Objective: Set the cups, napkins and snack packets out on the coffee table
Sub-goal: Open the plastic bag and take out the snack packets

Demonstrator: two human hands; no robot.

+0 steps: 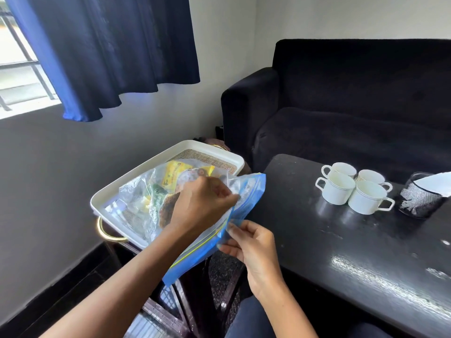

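A clear zip bag [136, 198] with a blue mouth lies on a white tray [156, 159] at the left. Snack packets [175, 175], one yellow, show through the plastic. My left hand [202, 203] pinches the upper edge of the bag's mouth. My right hand [253, 245] grips the lower blue edge of the mouth. Several white cups [353, 189] stand grouped on the black coffee table [341, 252] at the right. Beside them a black mesh holder [419, 198] carries white napkins [436, 182].
The tray has a gold handle [105, 231] and rests on a dark stand beside the table. A black sofa [353, 106] stands behind the table. A blue curtain [109, 52] hangs over a window at the upper left.
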